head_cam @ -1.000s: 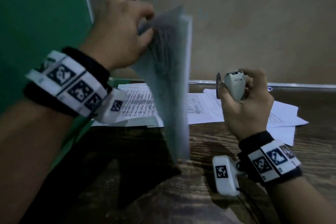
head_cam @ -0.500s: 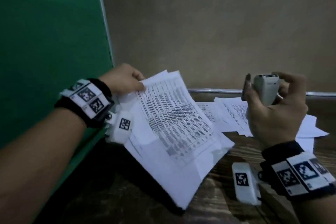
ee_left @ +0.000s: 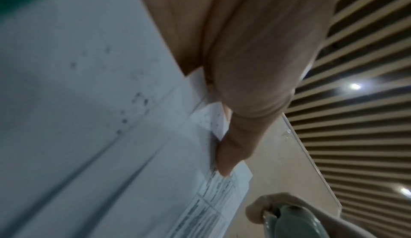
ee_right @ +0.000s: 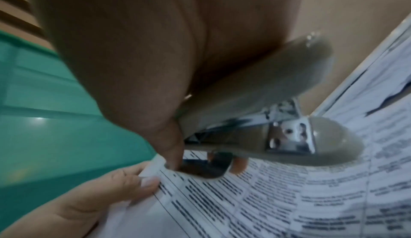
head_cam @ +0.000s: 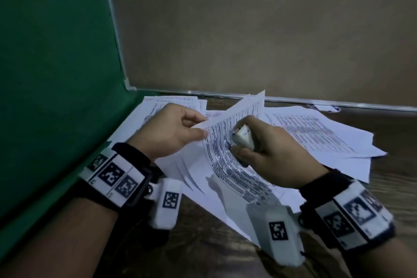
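Head view, editor asks: what do the hands have at this desk?

Caption writer: The left hand (head_cam: 167, 135) pinches the left edge of a sheaf of printed sheets (head_cam: 221, 165) between thumb and fingers. That edge is lifted off the wooden table (head_cam: 203, 244) while the near corner rests on it. The right hand (head_cam: 277, 158) is wrapped round a grey stapler (head_cam: 242, 139), held at the sheaf just beside the left thumb.

Editor: And around them?

Caption writer: Loose printed pages (head_cam: 316, 133) lie spread over the far right of the table. A green panel (head_cam: 56, 74) stands along the left.

Editor: How will the sheaf handle?

Caption writer: Light and limp, by the look of it. The pages bow between the pinch and the table, and thin sheets probably slide on one another, so the corners could slip out of line. It is best held close to the spot to be stapled, thumb on top, fingers beneath, edges squared. The stapler looks small and rigid, and a full-palm squeeze should suit it. How far the sheets sit in its mouth I cannot tell, even from the right wrist view.
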Demonstrator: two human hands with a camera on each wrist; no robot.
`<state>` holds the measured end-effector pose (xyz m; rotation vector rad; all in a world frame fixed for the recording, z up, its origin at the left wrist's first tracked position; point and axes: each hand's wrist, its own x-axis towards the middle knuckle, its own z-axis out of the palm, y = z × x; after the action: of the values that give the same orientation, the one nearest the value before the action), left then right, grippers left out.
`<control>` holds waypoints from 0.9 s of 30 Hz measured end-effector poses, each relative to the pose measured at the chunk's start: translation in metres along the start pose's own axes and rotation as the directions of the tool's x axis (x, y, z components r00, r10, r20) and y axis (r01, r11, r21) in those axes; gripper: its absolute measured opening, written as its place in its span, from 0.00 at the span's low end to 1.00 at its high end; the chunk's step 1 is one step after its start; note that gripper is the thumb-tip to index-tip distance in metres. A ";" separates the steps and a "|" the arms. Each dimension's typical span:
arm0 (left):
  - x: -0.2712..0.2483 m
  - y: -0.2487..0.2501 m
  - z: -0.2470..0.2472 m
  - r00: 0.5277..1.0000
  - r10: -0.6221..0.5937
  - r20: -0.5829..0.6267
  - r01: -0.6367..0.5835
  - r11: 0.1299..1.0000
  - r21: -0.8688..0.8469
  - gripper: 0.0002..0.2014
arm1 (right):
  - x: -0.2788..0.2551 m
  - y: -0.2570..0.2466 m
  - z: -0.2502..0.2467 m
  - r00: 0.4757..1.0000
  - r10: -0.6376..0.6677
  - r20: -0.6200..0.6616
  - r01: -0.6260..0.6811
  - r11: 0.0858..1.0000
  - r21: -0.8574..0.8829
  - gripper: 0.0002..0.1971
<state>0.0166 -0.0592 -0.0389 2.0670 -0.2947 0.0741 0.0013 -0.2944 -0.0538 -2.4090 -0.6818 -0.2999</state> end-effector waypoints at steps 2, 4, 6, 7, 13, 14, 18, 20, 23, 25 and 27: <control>-0.006 0.004 0.000 0.999 0.035 -0.026 -0.036 0.999 -0.027 0.08 | 0.001 -0.002 0.000 0.999 0.006 -0.040 -0.005 1.000 0.025 0.09; -0.013 0.007 0.003 0.998 0.052 -0.024 -0.053 0.996 -0.071 0.08 | 0.000 -0.005 0.002 0.995 0.008 -0.099 -0.004 0.999 0.044 0.09; -0.019 0.007 0.007 0.998 0.056 -0.036 -0.059 0.992 -0.107 0.09 | 0.001 -0.009 0.005 0.989 0.011 -0.147 -0.004 0.999 0.051 0.11; -0.022 0.006 0.009 0.997 0.056 -0.044 -0.061 0.991 -0.115 0.09 | 0.001 -0.010 0.007 0.986 0.016 -0.166 -0.007 0.999 0.050 0.11; -0.027 0.003 0.008 0.995 0.096 -0.025 -0.098 0.992 -0.076 0.10 | 0.001 -0.013 0.010 0.986 -0.005 -0.164 0.008 1.000 0.021 0.12; -0.027 0.003 0.008 0.994 0.110 -0.014 -0.110 0.992 -0.063 0.10 | 0.000 -0.013 0.010 0.987 -0.005 -0.158 0.010 1.000 0.029 0.12; -0.028 0.003 0.006 0.990 0.138 0.000 -0.138 0.990 -0.031 0.10 | 0.000 -0.013 0.010 0.991 0.005 -0.130 0.001 0.999 0.048 0.11; -0.028 0.002 0.004 0.992 0.128 0.021 -0.127 0.991 -0.047 0.10 | 0.000 -0.014 0.010 0.992 0.002 -0.129 0.005 0.999 0.053 0.11; -0.029 0.001 0.001 0.989 0.127 0.072 -0.122 0.990 -0.074 0.10 | 0.000 -0.016 0.012 0.990 -0.001 -0.138 0.011 0.997 0.076 0.11; -0.029 0.002 0.001 0.988 0.128 0.086 -0.120 0.988 -0.094 0.12 | 0.000 -0.016 0.012 0.987 -0.011 -0.158 0.024 0.996 0.082 0.11; -0.030 0.004 0.001 0.987 0.127 0.098 -0.117 0.988 -0.104 0.13 | 0.000 -0.017 0.012 0.985 -0.023 -0.171 0.038 0.996 0.084 0.12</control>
<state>-0.0136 -0.0564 -0.0415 1.9577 -0.4801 0.0254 -0.0078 -0.2755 -0.0548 -2.2608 -0.6416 -0.4734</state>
